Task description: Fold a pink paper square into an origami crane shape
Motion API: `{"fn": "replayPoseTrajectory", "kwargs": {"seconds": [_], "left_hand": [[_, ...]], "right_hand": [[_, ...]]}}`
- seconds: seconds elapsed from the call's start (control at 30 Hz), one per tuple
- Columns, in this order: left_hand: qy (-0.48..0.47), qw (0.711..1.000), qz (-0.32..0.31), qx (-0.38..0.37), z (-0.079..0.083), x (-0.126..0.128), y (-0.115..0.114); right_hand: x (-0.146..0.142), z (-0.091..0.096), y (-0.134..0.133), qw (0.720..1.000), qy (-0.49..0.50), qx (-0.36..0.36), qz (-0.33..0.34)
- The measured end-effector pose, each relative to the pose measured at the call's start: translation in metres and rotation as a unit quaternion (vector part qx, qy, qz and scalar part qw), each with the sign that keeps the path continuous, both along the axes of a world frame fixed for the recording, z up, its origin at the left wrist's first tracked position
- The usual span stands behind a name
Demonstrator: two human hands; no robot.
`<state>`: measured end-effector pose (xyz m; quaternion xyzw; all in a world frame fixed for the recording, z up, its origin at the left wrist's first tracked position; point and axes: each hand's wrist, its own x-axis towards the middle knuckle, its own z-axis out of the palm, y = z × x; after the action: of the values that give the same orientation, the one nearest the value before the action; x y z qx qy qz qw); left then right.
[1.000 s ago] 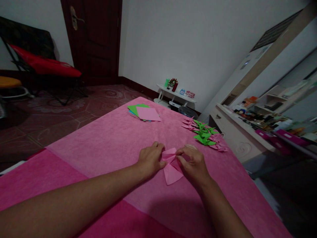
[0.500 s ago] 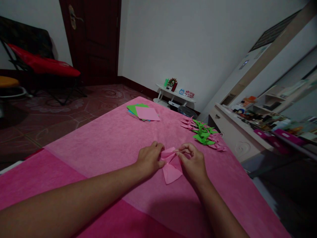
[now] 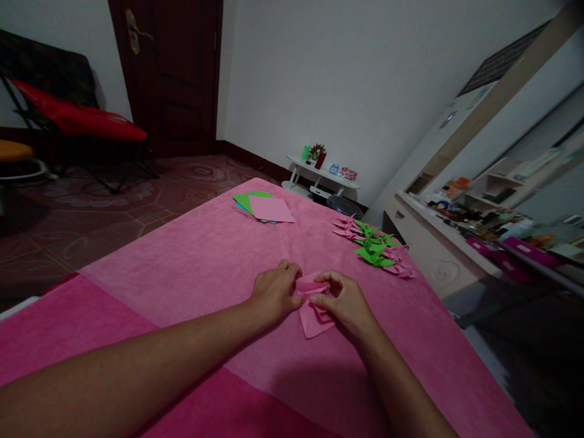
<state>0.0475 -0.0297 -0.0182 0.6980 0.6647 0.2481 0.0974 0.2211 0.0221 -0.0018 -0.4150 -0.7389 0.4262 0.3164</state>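
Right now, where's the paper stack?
In the head view, the paper stack lies far out on the cloth, beyond the left hand, left of the folded shapes.

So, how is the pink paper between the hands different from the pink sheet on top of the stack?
The paper between the hands is creased and partly folded, while the top sheet lies flat. The left hand and right hand touch the paper between the hands; the top sheet rests untouched on the stack. Both are pink.
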Motion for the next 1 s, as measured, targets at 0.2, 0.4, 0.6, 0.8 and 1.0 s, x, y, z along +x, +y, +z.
{"fn": "replayPoseTrajectory", "kwargs": {"seconds": [0.2, 0.4, 0.6, 0.8, 1.0], "left_hand": [[-0.001, 1.0, 0.005, -0.009, -0.001, 0.0, 0.001], [-0.003, 0.999, 0.006, -0.037, 0.004, 0.001, 0.0], [-0.003, 1.0, -0.001, -0.01, 0.001, 0.0, 0.001], [-0.004, 1.0, -0.003, -0.001, -0.002, -0.001, 0.001], [-0.008, 1.0, -0.004, -0.014, 0.002, 0.0, 0.0]], "right_hand": [[-0.009, 0.0, -0.004, 0.993, -0.079, 0.084, 0.0], [-0.009, -0.003, -0.004, 0.992, -0.083, 0.098, -0.006], [-0.006, -0.001, -0.002, 0.987, -0.068, 0.142, -0.029], [0.0, 0.008, -0.003, 0.972, -0.074, 0.223, 0.007], [-0.003, 0.014, -0.007, 0.942, -0.196, 0.27, 0.036]]}}
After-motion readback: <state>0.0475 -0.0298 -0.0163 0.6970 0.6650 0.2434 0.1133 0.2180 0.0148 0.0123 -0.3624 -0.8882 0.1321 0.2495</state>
